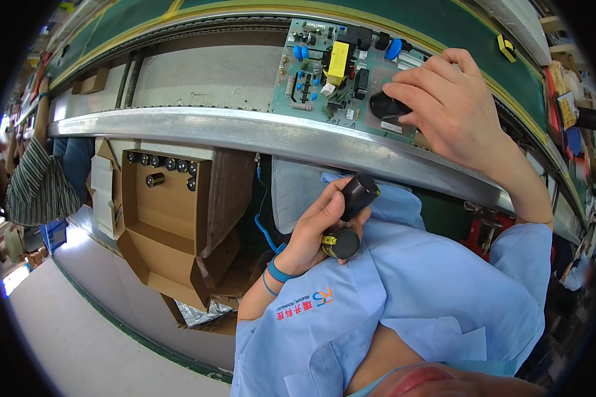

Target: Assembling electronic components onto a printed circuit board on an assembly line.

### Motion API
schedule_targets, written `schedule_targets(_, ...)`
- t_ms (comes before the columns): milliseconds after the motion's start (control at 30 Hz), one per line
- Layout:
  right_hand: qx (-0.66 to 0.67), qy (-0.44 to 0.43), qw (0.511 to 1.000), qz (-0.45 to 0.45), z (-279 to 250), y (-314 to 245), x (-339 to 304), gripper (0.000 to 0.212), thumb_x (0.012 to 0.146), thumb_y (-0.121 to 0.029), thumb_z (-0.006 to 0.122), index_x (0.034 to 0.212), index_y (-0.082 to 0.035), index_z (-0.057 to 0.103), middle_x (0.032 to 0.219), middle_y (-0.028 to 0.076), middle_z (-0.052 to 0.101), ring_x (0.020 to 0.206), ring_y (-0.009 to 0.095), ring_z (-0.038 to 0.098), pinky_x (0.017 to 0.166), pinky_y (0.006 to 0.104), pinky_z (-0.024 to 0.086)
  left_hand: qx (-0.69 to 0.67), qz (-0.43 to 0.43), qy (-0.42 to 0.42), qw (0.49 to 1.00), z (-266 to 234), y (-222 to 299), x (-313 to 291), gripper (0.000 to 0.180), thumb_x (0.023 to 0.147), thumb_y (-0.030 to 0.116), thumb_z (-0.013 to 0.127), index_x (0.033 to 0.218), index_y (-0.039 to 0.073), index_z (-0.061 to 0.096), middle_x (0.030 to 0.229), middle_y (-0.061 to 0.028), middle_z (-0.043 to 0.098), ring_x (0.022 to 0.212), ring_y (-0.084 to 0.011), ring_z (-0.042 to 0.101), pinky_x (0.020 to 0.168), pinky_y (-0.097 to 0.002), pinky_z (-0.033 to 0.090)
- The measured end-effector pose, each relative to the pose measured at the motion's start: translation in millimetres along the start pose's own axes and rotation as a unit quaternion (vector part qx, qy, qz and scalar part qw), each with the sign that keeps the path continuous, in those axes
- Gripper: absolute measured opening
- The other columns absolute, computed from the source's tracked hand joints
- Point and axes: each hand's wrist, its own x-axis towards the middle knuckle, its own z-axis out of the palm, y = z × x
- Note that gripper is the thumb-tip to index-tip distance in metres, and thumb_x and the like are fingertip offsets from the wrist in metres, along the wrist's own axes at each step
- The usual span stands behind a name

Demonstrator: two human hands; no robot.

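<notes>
With its fingers around a black cylindrical capacitor point(385, 106), my right hand point(447, 106) is at the right part of a pale green circuit board point(298, 83). The capacitor is tilted against the board; whether its leads sit in the holes is hidden. On the board stand a yellow-wrapped transformer point(338, 63), blue disc parts point(393, 49) and several small components. Below the metal rail, close to my body, my left hand point(318, 221) is closed on two more capacitors: an upper one point(359, 196) and a lower one point(342, 243) with a yellow-marked side.
A metal rail point(245, 129) runs between me and the board, with a green conveyor belt point(245, 8) beyond. At left, an open cardboard box point(165, 218) holds several black capacitors point(155, 179). A blue cord point(265, 231) reaches my left wristband. Another person's striped sleeve point(33, 185) is at far left.
</notes>
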Motion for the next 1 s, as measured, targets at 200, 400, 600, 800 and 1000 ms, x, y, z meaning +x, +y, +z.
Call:
schedule_targets(200,0.008,-0.019,0.999,-0.046,2.1,11.2,0.8,0.038,0.067,-0.019,0.072,0.102,-0.008,0.064,0.098,0.001,0.063,0.092,0.019,0.057,0.084,0.0363,0.041,0.028,-0.01,-0.042,0.999,1.6,1.2,2.7,0.069,0.091,0.062,0.034,0.134,0.008,0.031,0.088,-0.0094,0.05,0.067,-0.0126,0.054,0.055,-0.0224,0.045)
schedule_targets(400,0.219,0.0,0.976,0.005,-25.3,-19.2,-18.4,0.049,0.067,-0.033,0.073,0.108,-0.007,0.063,0.101,0.006,0.063,0.088,0.024,0.06,0.073,0.0353,0.047,0.002,-0.037,-0.07,0.997,5.1,3.1,5.5,0.081,0.082,0.075,0.033,0.119,0.004,0.04,0.077,-0.0079,0.048,0.05,-0.0141,0.049,0.043,-0.0247,0.039)
schedule_targets(600,0.399,-0.186,0.886,0.144,-26.7,-38.7,-43.5,0.043,0.071,-0.028,0.075,0.109,-0.011,0.063,0.09,0.008,0.058,0.078,0.025,0.058,0.066,0.03,0.047,0.076,-0.017,-0.127,0.989,15.1,-1.2,16.9,0.072,0.091,0.058,0.042,0.135,0.002,0.036,0.103,-0.0097,0.058,0.087,-0.0117,0.054,0.078,-0.0233,0.044)
schedule_targets(800,0.297,0.023,0.929,0.22,-8.3,-1.2,-56.7,0.039,0.068,0.004,0.068,0.105,-0.009,0.064,0.097,0.009,0.056,0.079,0.023,0.059,0.07,0.0296,0.048,0.162,0.081,-0.065,0.981,-14.0,15.1,-11.8,0.065,0.087,0.045,0.059,0.129,-0.002,0.048,0.117,-0.0126,0.055,0.095,-0.015,0.053,0.082,-0.0247,0.043)
schedule_targets(1000,0.208,0.056,0.95,0.225,1.5,-4.4,-57.6,0.041,0.066,0.003,0.069,0.106,-0.005,0.06,0.1,0.01,0.058,0.08,0.024,0.061,0.062,0.0314,0.05,0.331,0.28,0.376,0.819,-70.4,49.9,-72.5,0.06,0.078,0.024,0.072,0.127,-0.003,0.052,0.121,-0.01,0.051,0.101,-0.0155,0.053,0.085,-0.0253,0.043)
